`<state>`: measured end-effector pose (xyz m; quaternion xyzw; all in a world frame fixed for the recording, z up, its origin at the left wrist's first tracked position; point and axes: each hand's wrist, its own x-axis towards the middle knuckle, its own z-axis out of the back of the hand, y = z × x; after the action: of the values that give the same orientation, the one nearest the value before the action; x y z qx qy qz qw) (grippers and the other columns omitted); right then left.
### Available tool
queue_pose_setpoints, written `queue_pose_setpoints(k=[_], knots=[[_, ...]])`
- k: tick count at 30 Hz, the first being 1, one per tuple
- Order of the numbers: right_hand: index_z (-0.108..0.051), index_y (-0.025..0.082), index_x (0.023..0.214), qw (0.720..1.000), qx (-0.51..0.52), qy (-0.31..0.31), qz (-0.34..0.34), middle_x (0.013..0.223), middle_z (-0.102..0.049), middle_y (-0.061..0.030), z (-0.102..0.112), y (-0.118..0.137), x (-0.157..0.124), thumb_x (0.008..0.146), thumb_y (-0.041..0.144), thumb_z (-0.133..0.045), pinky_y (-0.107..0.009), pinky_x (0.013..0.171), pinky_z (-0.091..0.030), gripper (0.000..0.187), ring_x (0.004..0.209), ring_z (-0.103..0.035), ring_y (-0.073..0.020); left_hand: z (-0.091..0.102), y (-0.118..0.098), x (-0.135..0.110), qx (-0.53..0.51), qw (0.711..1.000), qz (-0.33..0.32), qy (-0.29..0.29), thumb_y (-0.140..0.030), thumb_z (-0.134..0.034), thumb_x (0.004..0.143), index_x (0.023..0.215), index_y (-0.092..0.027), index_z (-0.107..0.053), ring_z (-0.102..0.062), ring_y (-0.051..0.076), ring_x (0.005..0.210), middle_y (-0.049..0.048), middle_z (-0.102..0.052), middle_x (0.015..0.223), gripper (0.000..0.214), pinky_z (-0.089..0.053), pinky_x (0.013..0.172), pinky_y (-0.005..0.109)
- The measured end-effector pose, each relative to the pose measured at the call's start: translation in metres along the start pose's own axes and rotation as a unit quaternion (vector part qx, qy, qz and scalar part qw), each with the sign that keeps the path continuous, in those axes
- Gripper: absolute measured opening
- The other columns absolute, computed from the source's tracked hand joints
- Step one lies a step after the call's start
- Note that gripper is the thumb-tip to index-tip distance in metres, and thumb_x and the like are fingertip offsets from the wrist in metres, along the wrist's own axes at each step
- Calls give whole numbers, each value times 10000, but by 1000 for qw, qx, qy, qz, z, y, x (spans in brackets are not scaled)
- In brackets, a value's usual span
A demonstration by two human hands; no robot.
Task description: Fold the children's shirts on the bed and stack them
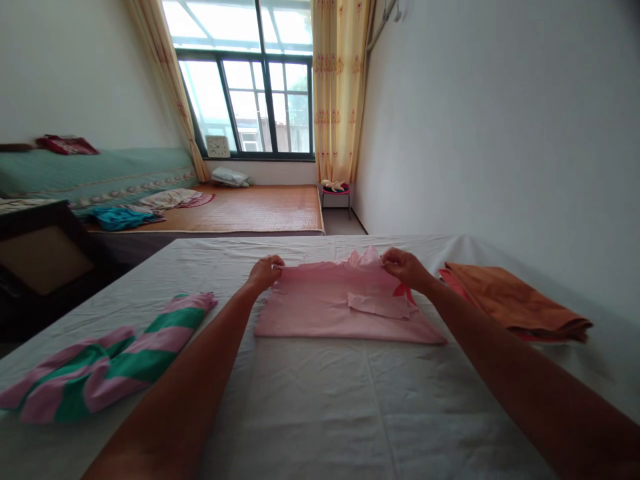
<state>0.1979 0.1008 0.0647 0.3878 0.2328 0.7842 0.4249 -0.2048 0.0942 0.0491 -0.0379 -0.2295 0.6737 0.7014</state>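
Note:
A pink garment [310, 307] lies spread on the white sheet, its far edge lifted a little between my two hands. My left hand [266, 272] pinches the far left corner. At the far right, my right hand [404, 265] pinches the same edge beside some bunched, ruffled cloth. A loose flap, perhaps a sleeve, rests across the garment's right part, with a brighter pink-red bit near it. To the left lies a crumpled green-and-pink striped garment [150, 353]. Folded orange-brown cloth [515, 300] sits on the right with red fabric under it.
The white-sheeted surface [320, 407] fills the foreground, with a white wall [475, 120] along its right. Beyond it stands a bed with a woven mat [260, 207] and a blue cloth [125, 217]. A dark cabinet [45, 267] is at left, a small stool [336, 191] by the curtain.

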Motion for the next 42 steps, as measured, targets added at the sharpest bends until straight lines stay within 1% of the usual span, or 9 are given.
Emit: queue_pose_setpoints(k=[6, 11, 15, 19, 25, 29, 34, 39, 42], knots=[[-604, 191, 955, 995, 1, 97, -14, 827, -650, -7, -1, 8, -68, 700, 132, -512, -274, 721, -482, 278, 782, -604, -150, 0, 11, -36, 5, 999, -14, 51, -158, -493, 732, 791, -197, -692, -614, 181, 898, 9, -698, 844, 212, -456, 800, 254], [-655, 210, 1079, 990, -15, 137, 36, 1009, -666, -60, -4, 10, -82, 752, 206, -603, -337, 837, -477, 331, 925, -604, -186, 5, -9, -42, 40, 999, 9, 30, -77, -518, 678, 992, -255, -698, -582, 221, 1051, 20, -653, 1097, 403, -456, 888, 310], [-710, 224, 894, 984, -39, 135, 106, 1001, -676, -63, -5, 16, -82, 772, 244, -646, -383, 920, -427, 140, 1008, -568, -215, 4, -68, -50, -65, 960, -229, 149, -29, -519, 647, 1067, -244, -679, -549, 203, 1113, 41, -613, 1180, 498, -416, 985, 329], [-653, 197, 825, 990, 65, 120, 26, 910, -677, -55, -11, 18, -86, 791, 349, -639, -343, 829, -468, 157, 896, -598, -194, -15, -120, -60, -155, 875, -372, 270, -79, -630, 658, 1075, -231, -669, -542, 201, 1124, 56, -609, 1187, 446, -396, 1005, 323], [-525, 187, 877, 969, 203, 123, -70, 779, -619, 12, -10, 22, -86, 778, 354, -630, -230, 650, -442, 221, 713, -569, -124, -40, -130, -67, -135, 912, -334, 195, -244, -736, 658, 1090, -225, -635, -555, 219, 1069, 62, -617, 1120, 443, -426, 960, 345], [-585, 177, 1047, 978, 99, 182, -22, 814, -607, 9, -8, 24, -85, 715, 170, -608, -226, 673, -423, 333, 736, -549, -122, -40, -126, -74, -137, 914, -347, 158, -152, -629, 730, 1047, -232, -653, -548, 200, 1094, 48, -623, 1143, 327, -415, 979, 323], [-669, 154, 799, 969, 26, 246, 19, 751, -581, 0, -5, 22, -85, 720, 212, -618, -219, 621, -382, 111, 700, -506, -122, -30, -121, -75, -138, 891, -388, 190, -59, -569, 715, 1101, -239, -647, -540, 186, 1137, 25, -622, 1207, 433, -407, 1003, 312], [-608, 151, 793, 969, 88, 228, -23, 729, -539, 12, 0, 29, -85, 793, 383, -595, -221, 602, -368, 232, 670, -472, -113, -28, -123, -72, -164, 892, -386, 167, -112, -562, 781, 995, -229, -678, -562, 190, 1095, 40, -666, 1112, 270, -405, 989, 323], [-532, 166, 740, 976, 117, 173, -61, 642, -468, 37, 0, 33, -83, 847, 487, -503, -214, 540, -326, 340, 588, -417, -93, -36, -127, -71, -190, 922, -308, 134, -190, -526, 833, 901, -203, -658, -595, 178, 982, 42, -682, 978, 149, -437, 898, 297]])
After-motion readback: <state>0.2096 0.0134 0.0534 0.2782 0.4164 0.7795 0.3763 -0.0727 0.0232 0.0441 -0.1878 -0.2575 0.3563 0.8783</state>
